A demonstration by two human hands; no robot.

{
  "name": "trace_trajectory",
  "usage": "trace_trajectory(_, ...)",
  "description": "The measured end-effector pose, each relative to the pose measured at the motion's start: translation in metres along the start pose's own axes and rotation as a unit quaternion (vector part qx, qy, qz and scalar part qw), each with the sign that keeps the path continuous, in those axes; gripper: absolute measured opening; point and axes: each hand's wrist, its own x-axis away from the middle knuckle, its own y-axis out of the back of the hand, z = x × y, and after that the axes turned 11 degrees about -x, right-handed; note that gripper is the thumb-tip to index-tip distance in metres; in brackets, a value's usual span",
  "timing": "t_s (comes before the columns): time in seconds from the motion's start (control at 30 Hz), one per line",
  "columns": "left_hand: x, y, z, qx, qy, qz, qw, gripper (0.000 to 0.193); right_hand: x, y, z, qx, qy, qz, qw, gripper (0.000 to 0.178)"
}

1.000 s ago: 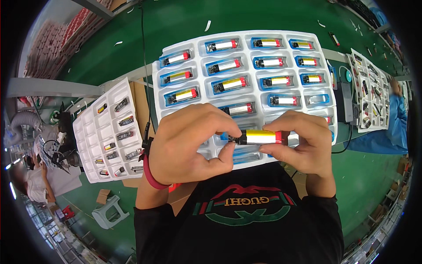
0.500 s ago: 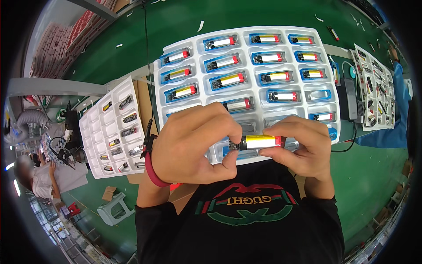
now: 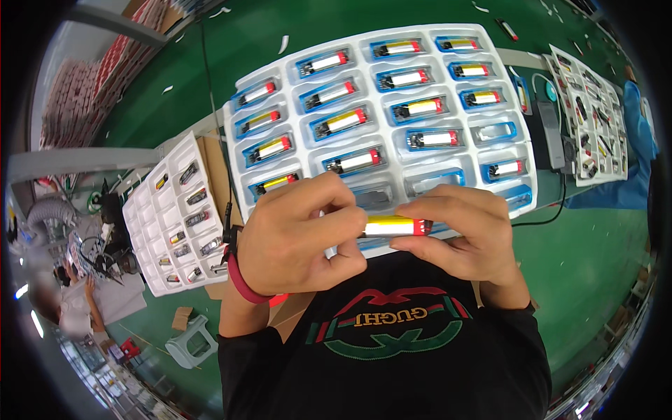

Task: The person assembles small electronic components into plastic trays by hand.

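A small cylindrical battery (image 3: 393, 227) with a silver-and-yellow wrap and a red right end is held level between my hands. My right hand (image 3: 467, 232) pinches its red end between thumb and fingers. My left hand (image 3: 297, 234), with a red wristband, is closed around the left end, hiding that end. Directly beneath and beyond lies a white moulded tray (image 3: 292, 84). Many of its pockets hold similar batteries in clear blue shells; one shell (image 3: 494, 131) at the right has no battery in it.
A second white tray (image 3: 150, 227) with small black parts stands at the left. Another tray (image 3: 575, 105) of loose parts lies at the far right, beside a grey power adapter (image 3: 553, 143) and its cable. A grey-green stool (image 3: 192, 343) stands on the green floor. A person (image 3: 73, 301) sits at far left.
The view has shifted and turned slightly, so the trays sit differently. My left fingers now cover the battery's black left end, which showed before. Both hands keep their grip.
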Motion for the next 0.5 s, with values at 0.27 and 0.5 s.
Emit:
trace_trajectory(0.27, -0.009, -0.022, -0.003, 0.1, 0.048, 0.047, 0.993, 0.024, 0.05, 0.0, -0.015, -0.276, -0.195, -0.118, 0.934, 0.027)
trace_trajectory(0.5, 0.038, 0.005, 0.018, -0.068, 0.232, 0.055, 0.969, 0.026, 0.093, 0.035, -0.02, -0.272, -0.144, -0.251, 0.918, 0.023)
